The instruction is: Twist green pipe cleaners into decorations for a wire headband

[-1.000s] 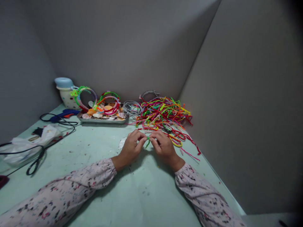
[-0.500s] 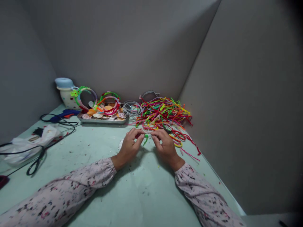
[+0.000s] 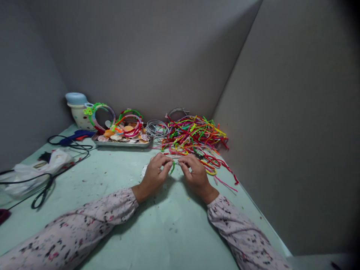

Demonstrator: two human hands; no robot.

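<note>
My left hand [image 3: 154, 173] pinches thumb and fingers together at a short green pipe cleaner [image 3: 172, 168], whose loose end hangs below the fingertips. Opposite it, my right hand [image 3: 197, 177] is closed in a pinch on a thin grey wire [image 3: 176, 163]. This wire runs between both sets of fingertips, and the green strand sits on it beside the left thumb. Most of the wire is hidden by my fingers. Just beyond my hands spreads a tangled heap of coloured pipe cleaners [image 3: 194, 131].
A metal tray [image 3: 122, 144] holds shells and colourful wrapped hoops [image 3: 134, 125]. Coiled grey wire [image 3: 157, 128] lies right of it. Leftward are a dotted cup [image 3: 81, 117] with a blue lid, a blue glue gun [image 3: 71, 138], black cable [image 3: 56, 174] and a white plastic bag [image 3: 25, 176]. Walls close in behind and right.
My fingertips have come slightly closer together. The green pipe cleaner now sits tighter against my left fingertips, its upper part more covered. Everything else stays put.
</note>
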